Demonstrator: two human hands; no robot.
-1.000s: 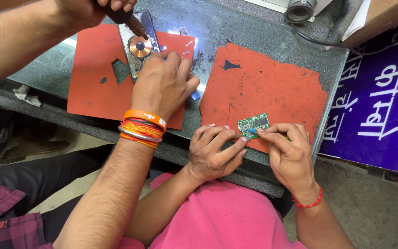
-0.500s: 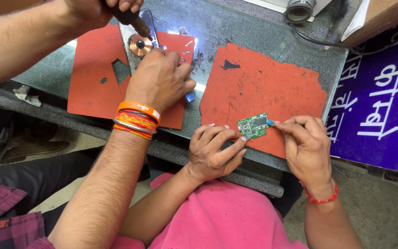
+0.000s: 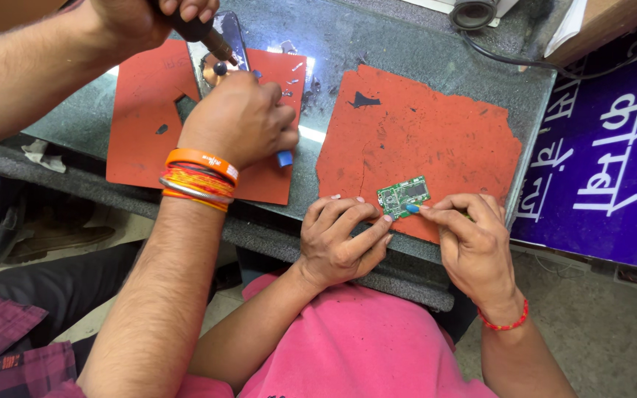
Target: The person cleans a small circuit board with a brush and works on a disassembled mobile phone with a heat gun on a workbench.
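A small green circuit board (image 3: 404,196) lies on the right red mat (image 3: 436,140) near the table's front edge. My left hand (image 3: 340,239) is curled beside it, its fingertips pinching the board's left edge. My right hand (image 3: 473,239) grips a thin blue-tipped tool (image 3: 412,208), and the tip touches the board's lower edge. A pink shirt fills the bottom of the view.
A co-worker's hand with orange wristbands (image 3: 237,121) rests on the left red mat (image 3: 138,140) and holds a blue item. Their other hand (image 3: 141,18) holds a dark-handled tool over a phone (image 3: 223,44). A blue sign (image 3: 606,147) stands to the right of the table edge.
My right hand drew back to the right, then returned, bringing the blue tip to the board's lower edge. The co-worker's hands shifted slightly over the phone.
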